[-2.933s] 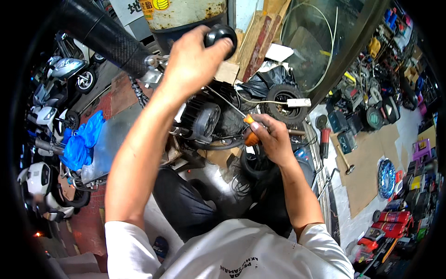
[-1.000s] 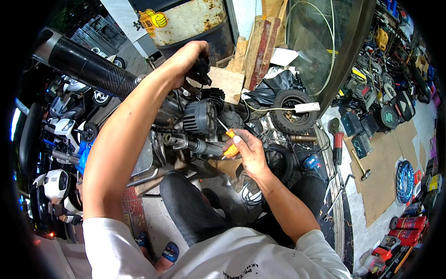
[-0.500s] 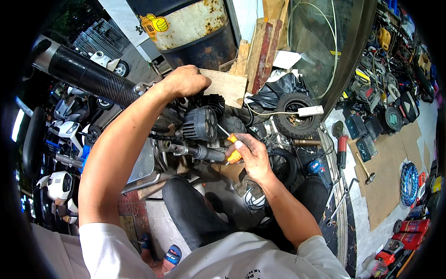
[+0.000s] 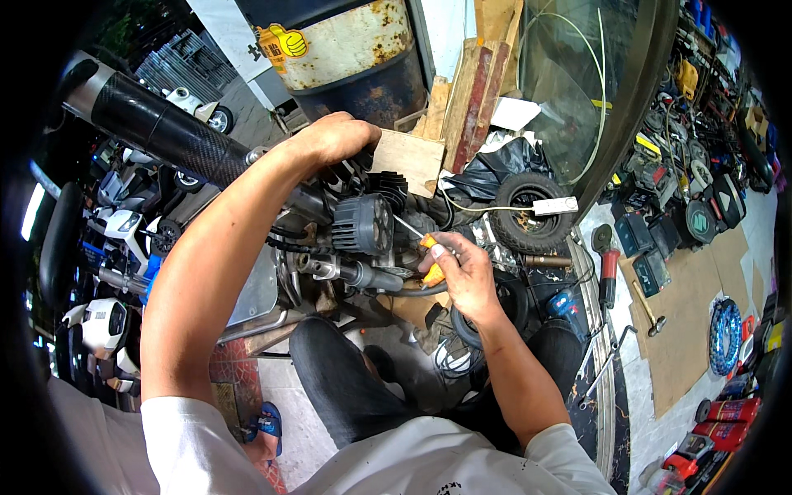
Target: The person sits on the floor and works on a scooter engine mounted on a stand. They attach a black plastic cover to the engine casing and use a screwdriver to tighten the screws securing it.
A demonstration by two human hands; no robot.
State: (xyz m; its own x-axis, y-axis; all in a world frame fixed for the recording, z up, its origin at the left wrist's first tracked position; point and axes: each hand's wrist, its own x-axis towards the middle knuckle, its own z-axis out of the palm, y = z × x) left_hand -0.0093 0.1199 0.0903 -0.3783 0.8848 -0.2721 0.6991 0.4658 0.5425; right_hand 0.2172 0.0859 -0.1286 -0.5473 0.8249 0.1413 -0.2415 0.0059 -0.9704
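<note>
Orange-handled screwdriver [image 4: 431, 252] with a thin steel shaft sat pinched in the right hand [image 4: 462, 272], fingers curled round the grip, its tip angled up and left against the grey finned, ribbed engine block [image 4: 363, 223] just beside the knuckles; that slant seemed meant to reach a fastener on the block's face, though the tip itself was too small to make out; the left hand [image 4: 334, 139] lay farther up, palm down and fingers folded over the dark top of the engine, apparently pressing to steady it while the tool worked; a chromed tubular part [image 4: 346, 271] ran beneath the block, near the right wrist; the person's dark-trousered knee [image 4: 330, 371] rested close below the engine, so the work stayed low and near the body.

Farther out, a long black carbon-patterned exhaust pipe [image 4: 157, 124] stretched to the upper left; a rusty white-and-blue steel drum [image 4: 355, 49] stood behind, with wooden planks [image 4: 474, 82] leaning beside it; a small black rubber tyre [image 4: 528, 210] lay to the right; the grey concrete floor [image 4: 660, 412] carried a sheet of brown cardboard [image 4: 693, 322] and scattered hand tools; white scooters [image 4: 115, 223] crowded the left edge.
</note>
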